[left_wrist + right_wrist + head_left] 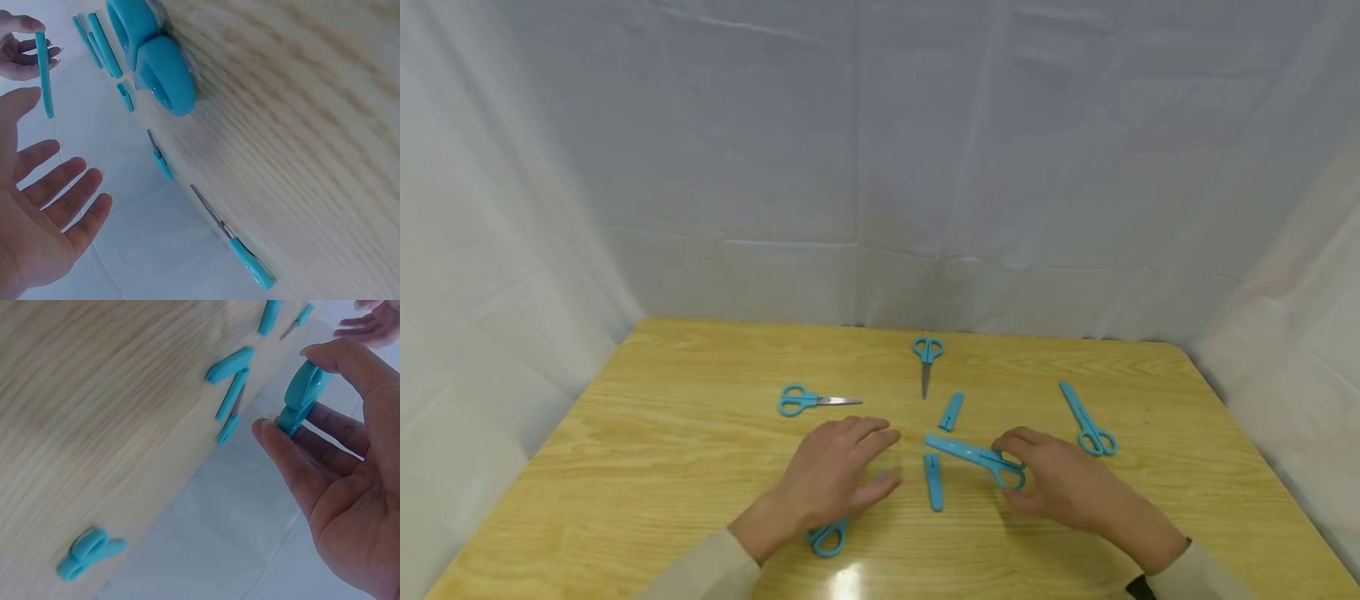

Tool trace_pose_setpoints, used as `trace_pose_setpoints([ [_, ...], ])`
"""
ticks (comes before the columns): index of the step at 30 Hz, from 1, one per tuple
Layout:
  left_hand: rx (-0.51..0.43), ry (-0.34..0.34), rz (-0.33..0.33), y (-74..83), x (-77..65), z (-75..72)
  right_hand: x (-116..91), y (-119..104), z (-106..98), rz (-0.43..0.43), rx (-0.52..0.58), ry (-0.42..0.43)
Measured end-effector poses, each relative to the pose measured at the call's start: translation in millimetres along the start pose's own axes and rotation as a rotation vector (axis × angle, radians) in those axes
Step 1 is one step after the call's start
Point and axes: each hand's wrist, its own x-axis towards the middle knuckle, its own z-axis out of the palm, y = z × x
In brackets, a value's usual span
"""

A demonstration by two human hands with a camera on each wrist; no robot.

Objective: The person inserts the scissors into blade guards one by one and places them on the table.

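Note:
My right hand (1056, 479) grips a pair of blue scissors (962, 449) by the handle loops, thumb and fingertips on them. A blue sheath covers its blades, which point left. The right wrist view shows the handles (304, 387) pinched above the table. My left hand (835, 471) hovers with spread fingers and holds nothing. Below its wrist lie blue scissor handles (829, 537); the hand hides the rest of that pair in the head view. Two loose blue sheaths, one farther back (951, 412) and one nearer (933, 483), lie between my hands.
Unsheathed scissors lie at the table's left (797, 400) and at its back middle (927, 352). Sheathed scissors (1078, 417) rest to the right, beyond my right hand. The wooden table (685, 433) is bordered by white cloth (775, 283) at the back and sides.

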Motion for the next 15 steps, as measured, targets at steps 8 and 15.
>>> trace_pose_setpoints([
  [8,-0.015,-0.119,-0.021,3.1,9.4,2.6,-13,37,-7,0.138,0.012,0.07],
  [15,0.022,-0.189,0.006,5.5,20.9,8.7,-22,78,-17,0.23,0.037,0.12],
])
